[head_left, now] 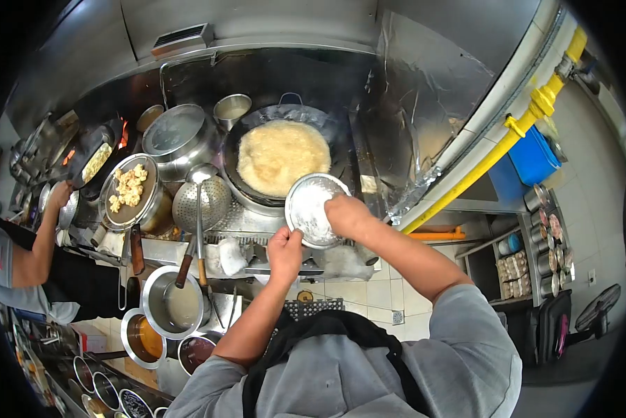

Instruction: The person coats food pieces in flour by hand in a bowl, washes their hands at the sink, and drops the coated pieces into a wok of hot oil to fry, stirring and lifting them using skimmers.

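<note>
My left hand (pixel 285 256) is closed on the near-left rim of a round metal bowl (pixel 302 197), held tilted by the near edge of a wok (pixel 247 182). White powder or batter coats the bowl's inside. Over the bowl's right side, my right hand (pixel 348 217) has its fingers curled down into it; whatever they hold is hidden. Pale, foaming oil (pixel 284 157) fills much of the wok. Left of the wok lie a perforated skimmer (pixel 212 209) and a ladle (pixel 199 175), their handles pointing toward me.
Fried pieces (pixel 128 187) sit in a strainer over a pot. Behind are a large covered pot (pixel 174 136) and a small pot (pixel 233 108). Pots of liquid (pixel 181 306) stand lower left. At far left, a co-worker's hand (pixel 61 194) grips a pan near flames. A yellow pipe (pixel 490 157) runs right.
</note>
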Available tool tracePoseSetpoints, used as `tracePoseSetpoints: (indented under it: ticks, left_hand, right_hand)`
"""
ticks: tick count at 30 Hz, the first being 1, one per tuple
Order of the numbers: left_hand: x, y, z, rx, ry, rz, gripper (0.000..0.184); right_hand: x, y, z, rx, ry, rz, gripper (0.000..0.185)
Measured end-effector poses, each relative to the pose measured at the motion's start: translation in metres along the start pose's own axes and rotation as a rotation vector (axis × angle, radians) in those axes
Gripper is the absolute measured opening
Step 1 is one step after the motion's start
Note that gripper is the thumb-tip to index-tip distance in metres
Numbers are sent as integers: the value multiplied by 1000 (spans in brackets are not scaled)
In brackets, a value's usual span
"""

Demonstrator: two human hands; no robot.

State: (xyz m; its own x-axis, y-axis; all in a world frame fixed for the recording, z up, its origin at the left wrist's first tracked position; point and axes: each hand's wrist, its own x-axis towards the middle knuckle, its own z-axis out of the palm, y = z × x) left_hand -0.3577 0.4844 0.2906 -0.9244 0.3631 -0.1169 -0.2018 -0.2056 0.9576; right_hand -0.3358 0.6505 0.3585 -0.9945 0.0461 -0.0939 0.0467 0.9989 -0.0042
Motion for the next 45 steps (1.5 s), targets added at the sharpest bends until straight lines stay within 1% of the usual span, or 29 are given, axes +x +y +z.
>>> tracePoseSetpoints:
  ticks: [2, 5, 8, 11, 12, 14, 15, 18, 20, 22, 23, 25, 27, 28, 30, 31, 32, 34, 35, 36, 37, 38, 39, 40, 41, 42, 43, 44, 45]
  left_hand:
    - [-9, -12, 17, -215, 61, -179, 11]
    - [-24, -5, 37, -232, 100, -168, 10]
    - [-31, -17, 39, -196, 167, -129, 10]
    - [-35, -17, 39, -137, 154, -65, 15]
    - [-39, -13, 41, -137, 175, -44, 15]
    - [-47, -4, 47, -127, 146, -35, 15]
    - [-51, -1, 49, -116, 148, -21, 16]
    - [-53, 7, 47, -161, 181, -4, 14]
    - [-53, 13, 43, -203, 217, -34, 13]
    - [-48, 12, 36, -245, 237, -78, 11]
    - [-41, 5, 30, -266, 243, -106, 9]
    - [-26, -5, 23, -275, 247, -143, 7]
    - [-15, -19, 23, -270, 241, -146, 6]
    - [-15, -25, 22, -254, 248, -154, 5]
    - [-24, -29, 25, -223, 237, -165, 4]
    - [-33, -28, 29, -204, 227, -171, 4]
    - [-41, -29, 32, -186, 215, -174, 4]
    - [-52, -53, 37, -116, 195, -193, 9]
    - [-67, -46, 47, -110, 160, -212, 12]
    - [-72, -63, 50, -131, 99, -233, 13]
    - [-81, -72, 55, -60, 51, -260, 12]
    - [-91, -79, 62, -8, -12, -288, 14]
    - [-98, -85, 72, 47, -75, -310, 15]
    - [-100, -96, 82, 62, -99, -296, 15]
    - [-103, -112, 94, 98, -190, -396, 15]
    - [-105, -125, 109, 135, -281, -502, 16]
    - [-108, -134, 131, 148, -308, -503, 16]
    - [-114, -144, 155, 231, -395, -534, 15]
    - [-121, -154, 182, 318, -487, -562, 15]
  right_hand:
    - [-2, 19, 9, -41, 92, -63, 13]
    - [1, 38, 0, -51, 140, -107, 16]
    - [10, 60, -10, 339, 422, -285, 22]
    - [18, 54, -33, 352, 36, -171, 34]
    - [19, 49, -26, 351, 45, -199, 34]
    - [15, 39, -2, 353, 243, -421, 33]
    - [12, 34, 0, 255, 267, -549, 33]
    - [7, 25, 0, 181, 192, -611, 32]
    - [14, 25, -6, 204, 213, -575, 31]
    - [29, 26, -28, 279, 199, -412, 26]
    - [41, 24, -40, 247, 186, -373, 27]
    - [74, 18, -55, 332, 211, -130, 30]
    - [118, 31, -42, 452, 484, -88, 32]
    - [133, 37, -37, 454, 474, -83, 32]
    - [151, 48, -28, 759, 571, 234, 33]
    - [144, 48, -24, 752, 747, 260, 24]
    - [130, 52, -18, 756, 749, 277, 24]
    - [101, 66, -6, 1122, 642, 127, 15]
    - [74, 69, 3, 1241, 538, 125, 12]
    - [39, 70, 17, 1359, 430, 125, 11]
    - [9, 77, 38, 1411, 281, 93, 11]
    - [-32, 82, 39, 1291, 123, 46, 14]
    - [-64, 90, 48, 1073, 31, 47, 19]
    - [-97, 100, 52, 973, -30, 49, 24]
    - [-124, 114, 66, 853, -64, 100, 27]
    - [-151, 135, 87, 942, -89, 102, 27]
    - [-184, 152, 93, 969, -88, 185, 26]
    - [-212, 173, 98, 975, -70, 217, 26]
    - [-242, 197, 103, 1135, -73, 284, 24]
